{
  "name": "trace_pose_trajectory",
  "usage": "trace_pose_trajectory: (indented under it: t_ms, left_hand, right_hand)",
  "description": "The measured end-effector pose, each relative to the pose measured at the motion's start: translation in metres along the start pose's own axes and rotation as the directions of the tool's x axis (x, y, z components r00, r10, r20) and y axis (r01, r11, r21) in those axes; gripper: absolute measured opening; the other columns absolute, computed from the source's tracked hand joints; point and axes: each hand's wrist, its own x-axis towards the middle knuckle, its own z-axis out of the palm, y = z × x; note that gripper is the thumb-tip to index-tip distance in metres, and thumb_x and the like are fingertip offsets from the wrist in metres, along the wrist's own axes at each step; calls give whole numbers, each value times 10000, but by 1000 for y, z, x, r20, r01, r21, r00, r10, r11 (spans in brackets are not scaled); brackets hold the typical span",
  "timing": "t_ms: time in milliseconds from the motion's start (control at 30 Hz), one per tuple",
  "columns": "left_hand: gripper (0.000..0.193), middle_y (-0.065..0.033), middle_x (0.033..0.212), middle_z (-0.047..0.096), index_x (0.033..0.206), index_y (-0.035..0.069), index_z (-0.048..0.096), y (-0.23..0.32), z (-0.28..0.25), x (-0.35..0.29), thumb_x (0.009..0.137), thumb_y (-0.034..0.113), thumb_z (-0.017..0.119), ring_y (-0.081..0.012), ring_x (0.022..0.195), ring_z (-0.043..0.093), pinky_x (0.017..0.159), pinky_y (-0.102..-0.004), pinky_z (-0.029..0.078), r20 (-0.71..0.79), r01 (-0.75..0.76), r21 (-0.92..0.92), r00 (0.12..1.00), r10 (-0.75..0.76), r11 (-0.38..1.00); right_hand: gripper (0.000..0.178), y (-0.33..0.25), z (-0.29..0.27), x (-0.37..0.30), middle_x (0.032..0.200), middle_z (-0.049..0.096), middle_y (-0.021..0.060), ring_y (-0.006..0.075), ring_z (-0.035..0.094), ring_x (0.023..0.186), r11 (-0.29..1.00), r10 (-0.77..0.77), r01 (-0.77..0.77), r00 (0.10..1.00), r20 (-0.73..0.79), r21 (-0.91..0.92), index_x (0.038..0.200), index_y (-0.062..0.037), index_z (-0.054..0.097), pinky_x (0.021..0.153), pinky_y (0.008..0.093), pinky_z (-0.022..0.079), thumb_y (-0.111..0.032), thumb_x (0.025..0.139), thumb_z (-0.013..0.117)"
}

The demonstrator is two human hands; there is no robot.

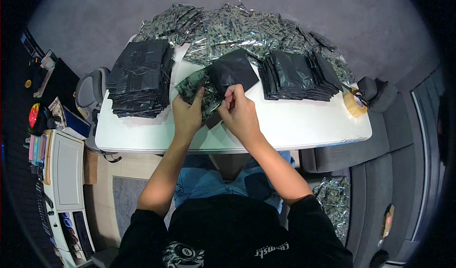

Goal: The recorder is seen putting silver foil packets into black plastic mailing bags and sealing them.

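Note:
My left hand (188, 117) grips a camouflage-patterned packet (191, 85) in shiny clear plastic, its thumb lying on top. Against the packet's right side lies a black plastic mailing bag (235, 68). My right hand (241, 116) has its fingers curled and pinched at the near edge of this bag, close to the packet. Whether the packet is partly inside the bag or only beside it, I cannot tell. Both hands are above the middle of the white table (294, 125), near its front edge.
A tall stack of black bags (137, 78) stands at the left, and another black pile (292, 75) at the right. Camouflage packets (228, 28) are heaped along the far edge. Tape rolls (354, 104) and scissors (358, 94) lie at the right end, beside a grey sofa (375, 187).

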Motion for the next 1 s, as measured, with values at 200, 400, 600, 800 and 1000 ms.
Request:
trace_pose_trajectory:
  t_ms: [200, 400, 600, 800, 1000]
  left_hand:
    - [373, -127, 1112, 804, 1215, -56, 757, 9, 4, -2, 1070, 286, 788, -175, 999, 730, 902, -346, 570, -50, 63, -119, 996, -70, 991]
    - [354, -109, 971, 812, 1120, -87, 773, -4, 10, -3, 1106, 264, 733, -144, 866, 714, 789, -360, 559, -47, 12, -53, 999, -15, 999]
    - [347, -118, 916, 804, 1088, -78, 777, -8, 15, -2, 1114, 261, 710, -143, 832, 701, 768, -374, 551, -65, -32, -29, 997, 30, 999]
    - [347, -125, 893, 792, 1092, -92, 766, -5, 14, -6, 1098, 252, 723, -151, 802, 694, 740, -374, 547, -14, 39, -8, 999, -39, 999]
    - [344, -180, 865, 803, 1076, -110, 761, 0, 11, -18, 1079, 233, 728, -215, 794, 762, 734, -415, 577, 39, -120, 147, 993, 115, 982]
  right_hand:
    - [155, 1, -3, 3, 721, 655, 120, 245, 676, 618, 980, -63, 41, 992, -107, -196, 889, -11, 626, 615, 370, 545, -32, 937, 772]
    - [147, 8, -6, 8, 779, 709, 193, 366, 727, 684, 930, -177, 165, 984, -5, -328, 837, -15, 656, 639, 450, 563, -83, 924, 753]
    - [177, 0, -3, 4, 748, 690, 201, 416, 711, 689, 974, -111, 118, 993, 45, -194, 803, 10, 629, 650, 482, 565, -71, 892, 760]
    - [156, 4, -4, 4, 727, 691, 195, 362, 718, 650, 975, -97, 103, 994, 39, -195, 814, 4, 664, 626, 426, 558, -80, 902, 761]
    - [212, -11, -11, 23, 732, 681, 190, 356, 703, 644, 960, -39, 35, 999, -7, -277, 845, -12, 615, 612, 448, 540, -126, 923, 776]
